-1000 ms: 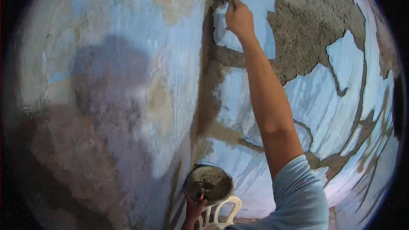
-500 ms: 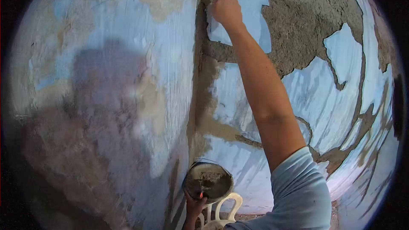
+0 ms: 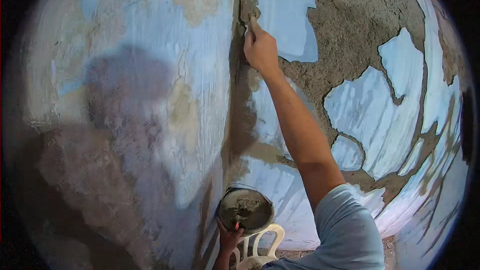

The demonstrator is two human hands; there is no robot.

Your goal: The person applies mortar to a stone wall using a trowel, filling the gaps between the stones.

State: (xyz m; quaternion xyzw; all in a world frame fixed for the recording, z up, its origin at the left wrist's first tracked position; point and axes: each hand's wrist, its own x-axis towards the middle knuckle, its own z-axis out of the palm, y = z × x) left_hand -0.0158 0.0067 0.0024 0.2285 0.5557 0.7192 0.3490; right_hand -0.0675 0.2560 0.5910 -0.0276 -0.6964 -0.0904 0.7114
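My right hand (image 3: 261, 50) is closed on a small trowel, its dark blade (image 3: 242, 11) lying along the inner corner of the wall (image 3: 285, 10). Wet grey mortar (image 3: 254, 7) shows around the blade and my extended index finger. Low down, my left hand (image 3: 229, 237) grips the near rim of a round black bowl (image 3: 257, 225), thumb over the edge. Grey mortar (image 3: 245, 205) lies inside the bowl, and a small orange-red thing (image 3: 237, 226) shows beside that thumb.
A cream plastic chair (image 3: 272, 237) stands just below the bowl. The left wall (image 3: 200, 70) has patchy blue paint and a broad shadow. On the right, pale blue paint (image 3: 372, 115) breaks around rough grey cement (image 3: 365, 20).
My right hand has moved down along the corner with the trowel, and fresh mortar shows above it. My left hand and the bowl have stayed nearly in place.
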